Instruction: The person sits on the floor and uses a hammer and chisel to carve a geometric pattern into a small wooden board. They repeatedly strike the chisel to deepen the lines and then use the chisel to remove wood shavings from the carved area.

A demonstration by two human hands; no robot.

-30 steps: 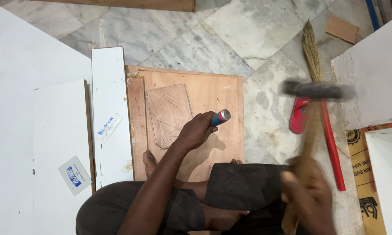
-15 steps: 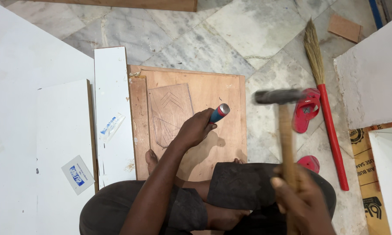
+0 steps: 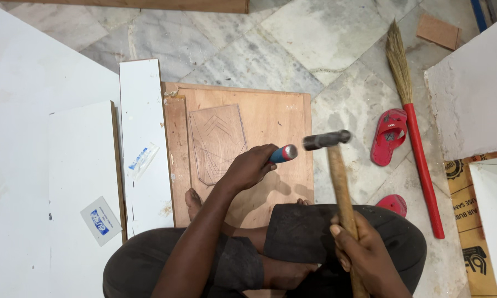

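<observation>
The hammer [image 3: 337, 165] has swung down close to the chisel [image 3: 283, 153] handle

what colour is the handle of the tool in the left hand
Blue with a red band, on the chisel handle; head view.

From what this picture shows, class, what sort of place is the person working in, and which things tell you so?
Probably a small home or informal woodworking spot, set up on a marble floor. The left hand holds a chisel over a carved wooden panel, the right hand holds a hammer, and white boards lie around.
</observation>
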